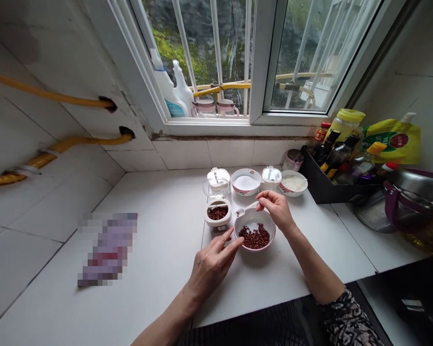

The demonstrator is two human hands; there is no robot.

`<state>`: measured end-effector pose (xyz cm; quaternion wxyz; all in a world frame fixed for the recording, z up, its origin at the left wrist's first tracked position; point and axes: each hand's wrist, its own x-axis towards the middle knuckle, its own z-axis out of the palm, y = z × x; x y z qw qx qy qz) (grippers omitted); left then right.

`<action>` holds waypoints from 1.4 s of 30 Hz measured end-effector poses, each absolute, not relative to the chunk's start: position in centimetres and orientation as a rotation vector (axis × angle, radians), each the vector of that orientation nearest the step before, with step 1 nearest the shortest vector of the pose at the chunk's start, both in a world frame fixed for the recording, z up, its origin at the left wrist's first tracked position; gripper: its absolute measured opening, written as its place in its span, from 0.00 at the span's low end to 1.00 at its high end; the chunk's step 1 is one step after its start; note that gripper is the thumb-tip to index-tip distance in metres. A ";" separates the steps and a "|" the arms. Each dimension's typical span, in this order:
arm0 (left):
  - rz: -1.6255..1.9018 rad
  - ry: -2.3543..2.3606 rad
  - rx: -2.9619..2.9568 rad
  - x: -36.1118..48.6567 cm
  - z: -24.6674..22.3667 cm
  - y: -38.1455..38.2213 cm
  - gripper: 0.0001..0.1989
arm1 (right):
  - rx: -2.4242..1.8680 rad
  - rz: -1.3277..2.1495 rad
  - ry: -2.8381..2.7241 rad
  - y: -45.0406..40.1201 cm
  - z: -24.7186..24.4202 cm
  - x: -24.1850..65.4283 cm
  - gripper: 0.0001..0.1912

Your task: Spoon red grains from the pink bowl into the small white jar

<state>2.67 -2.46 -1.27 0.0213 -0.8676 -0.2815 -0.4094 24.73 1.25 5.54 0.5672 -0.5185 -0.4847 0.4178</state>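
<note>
My right hand (277, 209) pinches the handle of a small white spoon (241, 212). The spoon is tilted over the far left rim of a white bowl (272, 235) with a pink edge. Reddish-brown peppercorns (255, 238), apparently Sichuan ones, lie in the bowl. At the bowl's near left side, my left hand (214, 259) holds the rim, thumb and fingers against it. Just left of the bowl stands a seasoning jar (218, 223), its top uncovered, with similar peppercorns inside. I cannot make out whether the spoon carries any.
Behind are a lidded jar (218, 179), a bowl of white grains (246, 184), another lidded jar (272, 177) and a bowl of off-white powder (293, 183). A black bottle box (319, 185) and a metal pot (420, 192) stand right. A blurred purple packet (110, 250) lies left.
</note>
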 end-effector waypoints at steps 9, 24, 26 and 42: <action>-1.291 -0.879 -2.668 3.0 -1.3 -2.5 0.12 | -1.199 0.584 -1.477 0.3 6.1 21.0 0.06; -1.300 -0.880 -2.697 2.8 -1.4 -2.5 0.13 | -1.311 0.130 -1.784 -0.2 6.3 25.6 0.08; -1.287 -0.892 -2.702 2.8 -1.5 -2.5 0.13 | -1.411 0.155 -1.886 -0.1 5.7 26.3 0.09; -1.284 -0.893 -2.714 2.7 -1.4 -2.5 0.15 | -1.421 0.746 -1.624 0.1 4.6 25.1 0.07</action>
